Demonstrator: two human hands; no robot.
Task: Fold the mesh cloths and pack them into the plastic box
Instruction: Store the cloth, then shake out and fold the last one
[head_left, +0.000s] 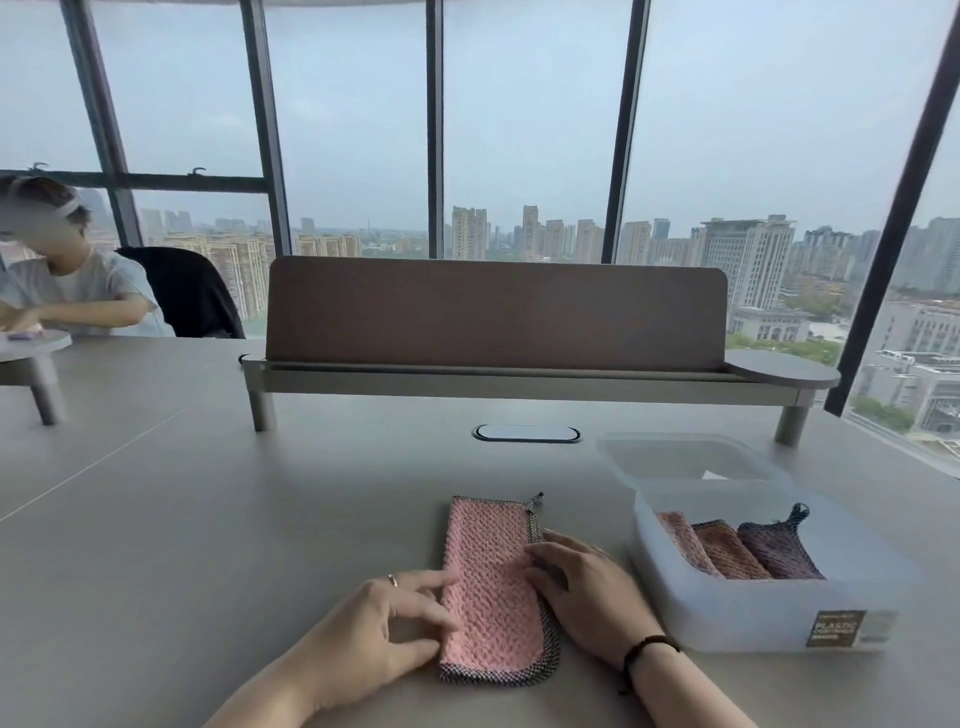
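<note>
A pink waffle-textured mesh cloth (491, 587) edged in dark speckled binding lies on the pale grey table (208, 519). In the frosted translucent plastic box (769, 613), right, sit pink, orange-brown and dark purple cloths (737, 553).

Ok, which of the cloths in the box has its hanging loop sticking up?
The dark purple cloth, rightmost of the three in the plastic box; the two pinker ones beside it show no loop.
</note>
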